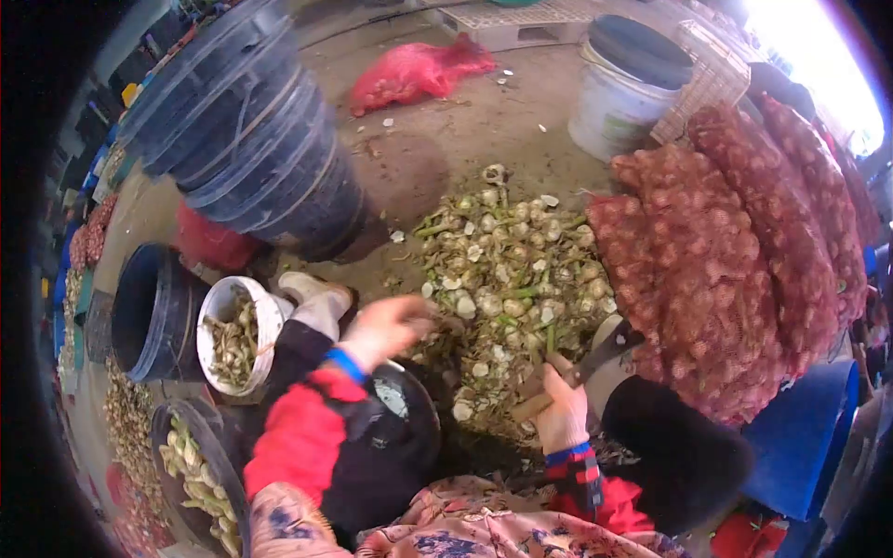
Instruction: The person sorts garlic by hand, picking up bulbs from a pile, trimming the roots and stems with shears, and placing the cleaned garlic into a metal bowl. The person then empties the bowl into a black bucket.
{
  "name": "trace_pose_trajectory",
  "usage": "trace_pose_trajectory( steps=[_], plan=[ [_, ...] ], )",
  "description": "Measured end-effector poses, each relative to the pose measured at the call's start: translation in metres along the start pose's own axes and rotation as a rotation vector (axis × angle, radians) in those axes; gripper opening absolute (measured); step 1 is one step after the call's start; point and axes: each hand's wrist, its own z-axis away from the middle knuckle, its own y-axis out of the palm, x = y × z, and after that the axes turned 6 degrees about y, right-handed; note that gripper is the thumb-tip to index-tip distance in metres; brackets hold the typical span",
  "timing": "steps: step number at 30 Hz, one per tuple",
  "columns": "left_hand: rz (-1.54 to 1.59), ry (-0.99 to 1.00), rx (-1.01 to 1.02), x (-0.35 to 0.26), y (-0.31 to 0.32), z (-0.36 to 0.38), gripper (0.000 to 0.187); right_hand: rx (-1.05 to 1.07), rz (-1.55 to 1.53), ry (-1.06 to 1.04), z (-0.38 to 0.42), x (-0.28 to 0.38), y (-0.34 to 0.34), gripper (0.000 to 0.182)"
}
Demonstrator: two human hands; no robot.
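My left hand (391, 325) is over the left edge of a heap of garlic bulbs (512, 251), its fingers smeared by motion; whether it holds anything cannot be made out. At the heap's lower right, my right hand (563, 409) is closed around a tool (605, 358) with a dark, flat upper part; a brown piece shows on the other side of the fingers. A green stalk stands just above this hand. Loose stems and peelings lie among the bulbs between my two hands.
Full red mesh sacks (707, 270) line the right side. Stacked dark buckets (270, 139) stand at upper left, above a white bucket (212, 349) of stems and a dark tub (177, 423) of garlic. Farther back are a white bucket (614, 102) and a pink mesh bag (419, 74).
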Motion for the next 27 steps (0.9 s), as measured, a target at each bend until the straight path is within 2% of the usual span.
trace_pose_trajectory(
  steps=[1, 3, 4, 5, 7, 9, 10, 12, 13, 14, 17, 19, 20, 22, 23, 24, 26, 27],
  plan=[
    [-0.012, -0.051, 0.071, -0.002, 0.034, -0.033, 0.043, 0.102, -0.063, -0.012, -0.007, -0.003, -0.013, 0.034],
    [-0.192, -0.019, 0.106, 0.024, 0.097, -0.093, 0.043, 0.051, 0.000, 0.021, 0.001, 0.009, -0.007, 0.034],
    [-0.280, -0.131, 0.131, 0.029, 0.118, -0.118, 0.049, 0.009, 0.066, 0.053, 0.003, 0.012, -0.006, 0.034],
    [-0.287, -0.173, 0.115, 0.045, 0.142, -0.139, 0.053, -0.005, 0.127, 0.032, -0.010, 0.001, -0.019, 0.042],
    [-0.303, -0.206, 0.121, 0.055, 0.173, -0.155, 0.056, -0.040, 0.147, 0.074, -0.018, 0.002, -0.023, 0.044],
    [-0.188, -0.289, -0.109, 0.053, 0.196, -0.154, 0.060, -0.095, 0.150, 0.128, -0.023, -0.006, -0.032, 0.045],
    [-0.195, -0.292, -0.095, 0.050, 0.201, -0.146, 0.060, -0.104, 0.140, 0.136, -0.025, -0.005, -0.036, 0.045],
    [-0.021, -0.318, -0.033, 0.045, 0.202, -0.123, 0.061, -0.036, 0.190, 0.191, -0.028, -0.003, -0.041, 0.041],
    [0.006, -0.203, -0.033, 0.051, 0.212, -0.107, 0.062, -0.027, 0.185, 0.192, -0.031, -0.004, -0.044, 0.041],
    [-0.062, -0.190, 0.004, 0.040, 0.210, -0.096, 0.064, -0.032, 0.171, 0.174, -0.035, -0.006, -0.048, 0.039],
    [0.057, -0.111, 0.016, 0.010, 0.187, -0.058, 0.064, -0.029, 0.134, 0.091, -0.045, -0.015, -0.064, 0.032],
    [0.016, 0.055, -0.082, 0.001, 0.169, -0.039, 0.067, -0.038, 0.095, 0.021, -0.050, -0.020, -0.069, 0.025],
    [0.267, -0.049, -0.063, -0.015, 0.152, -0.028, 0.071, -0.039, 0.087, 0.022, -0.050, -0.024, -0.068, 0.025],
    [0.690, -0.051, -0.109, -0.014, 0.144, -0.008, 0.072, -0.060, 0.563, -0.142, -0.049, -0.035, -0.069, 0.025],
    [0.725, -0.072, -0.064, -0.034, 0.130, 0.003, 0.071, -0.020, 0.748, -0.213, -0.049, -0.040, -0.066, 0.024],
    [0.722, -0.069, -0.065, -0.036, 0.128, 0.013, 0.071, -0.019, 0.746, -0.216, -0.044, -0.044, -0.066, 0.024],
    [0.569, -0.029, -0.110, -0.041, 0.122, 0.036, 0.067, 0.096, 1.112, -0.486, -0.024, -0.037, -0.047, 0.026],
    [0.284, 0.173, -0.194, -0.047, 0.120, 0.045, 0.060, 0.172, 1.171, -0.544, -0.016, -0.036, -0.041, 0.020]
  ],
)
